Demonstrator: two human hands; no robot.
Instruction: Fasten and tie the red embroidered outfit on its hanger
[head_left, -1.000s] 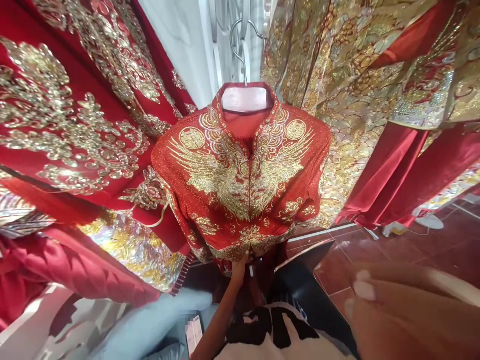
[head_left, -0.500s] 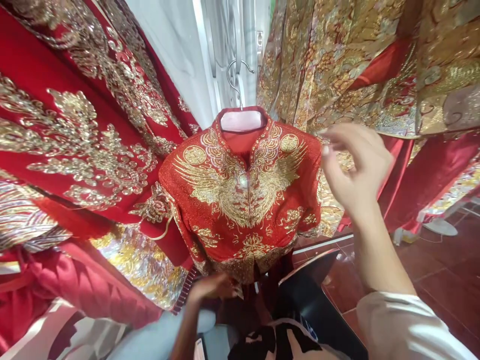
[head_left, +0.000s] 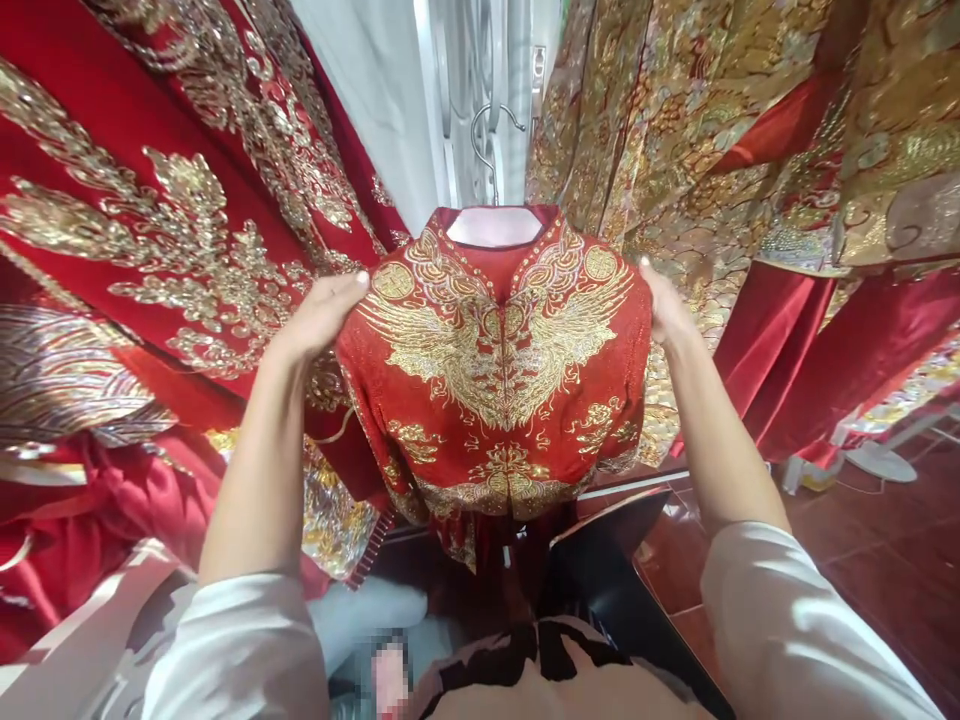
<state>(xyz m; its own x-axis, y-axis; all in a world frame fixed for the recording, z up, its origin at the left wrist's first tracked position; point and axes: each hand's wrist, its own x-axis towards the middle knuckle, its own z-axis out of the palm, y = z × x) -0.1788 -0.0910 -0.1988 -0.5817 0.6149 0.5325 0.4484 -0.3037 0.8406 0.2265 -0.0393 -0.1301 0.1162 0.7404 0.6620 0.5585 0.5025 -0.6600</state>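
Through the head view I locate the red jacket [head_left: 499,375] at centre, upright on a white hanger [head_left: 496,228], between a beaded red garment [head_left: 67,110] and a gold garment [head_left: 697,130]. My left grip [head_left: 322,312] is narrowed on one shoulder, thumb in front; my right grip [head_left: 669,308] holds the opposite shoulder likewise. The other fingers are hidden behind the cloth. I cannot tell whether the hanger's hook bears on anything.

Handling, by my judgement: the cloth is soft and will fold readily; the dense gold embroidery [head_left: 442,345] should add stiffness and moderate weight. Treat the raised thread as fragile and liable to snag. Take hold at the plain shoulder edges; avoid pinching the worked chest and collar.
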